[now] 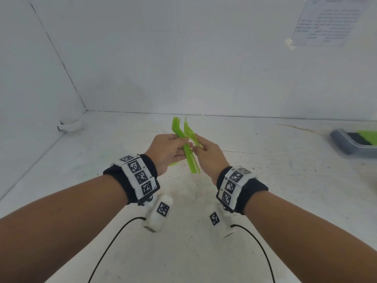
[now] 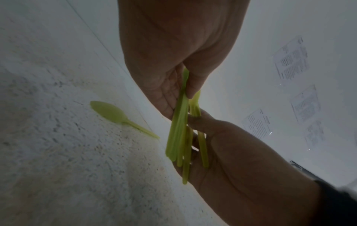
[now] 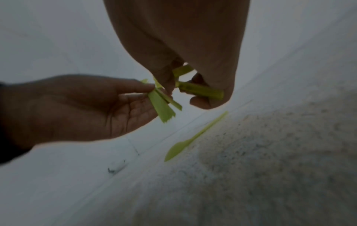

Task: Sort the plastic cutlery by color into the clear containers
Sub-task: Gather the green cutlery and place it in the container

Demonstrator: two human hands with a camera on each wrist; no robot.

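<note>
The white table point(image 1: 285, 180) is scratched and speckled, with white walls point(image 1: 183, 58) all around and printed papers point(image 1: 326, 23) stuck up on the right. Above the middle of the table, the left hand point(image 1: 167, 152) and the right hand point(image 1: 210, 156) are close together, each with fingers pinched on some of the bright green forks and knives point(image 1: 188, 148), which are thin plastic with their handles pointing down. One green spoon point(image 2: 119, 116) lies flat on the table under the hands, and a blurry clear container point(image 1: 355, 144) with green pieces inside sits far to the right.
</note>
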